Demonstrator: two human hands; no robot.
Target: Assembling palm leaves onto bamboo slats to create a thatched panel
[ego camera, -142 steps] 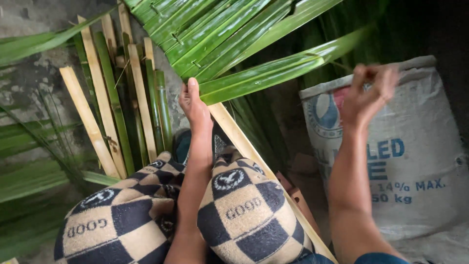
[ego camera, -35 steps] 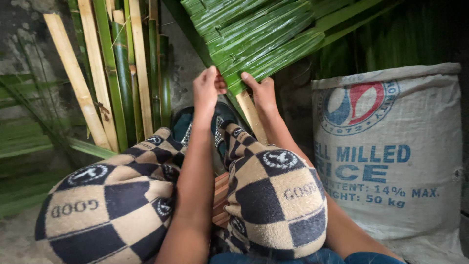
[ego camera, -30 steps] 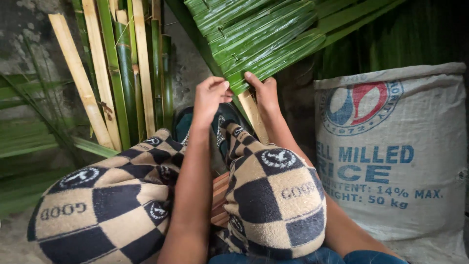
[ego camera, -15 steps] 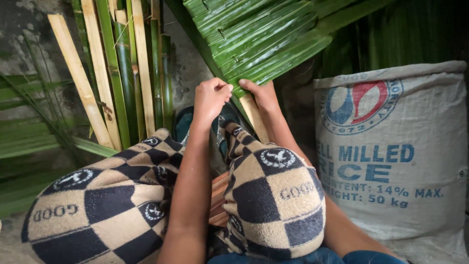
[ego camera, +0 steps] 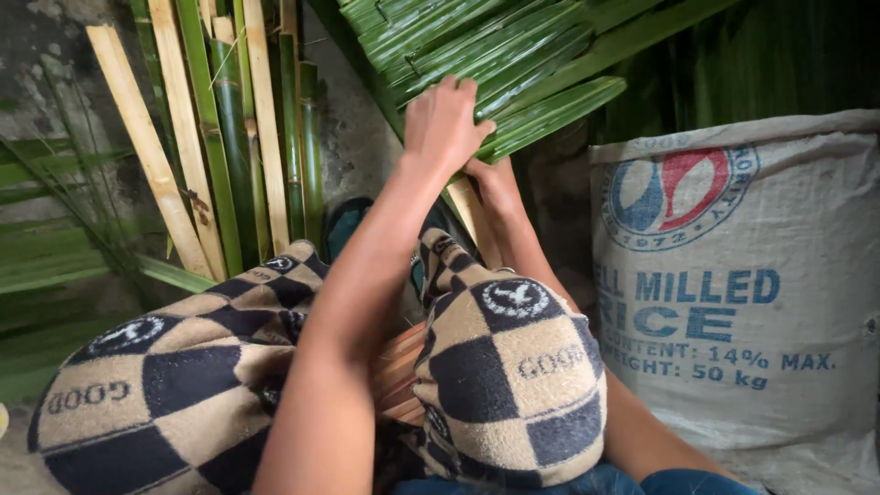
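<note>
Left hand (ego camera: pixel 446 122) lies on top of layered green palm leaves (ego camera: pixel 495 55), fingers spread flat, pinning leaf ends. Right hand (ego camera: pixel 495 183) sits just beneath, mostly hidden; grip cannot tell. Hands close together, stacked. Leaves fan far, centre to right, over knees in checkered shorts (ego camera: pixel 495 367). Split bamboo slats (ego camera: pixel 220 119) lean far left. Woven sack (ego camera: pixel 733 275) stands right.

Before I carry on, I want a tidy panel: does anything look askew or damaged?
Nothing looks damaged. The folded green palm leaves overlap evenly. Only the lowest leaf juts out farther right than its neighbours. The left hand presses on the leaves; the right hand is beneath, its grip hidden.
</note>
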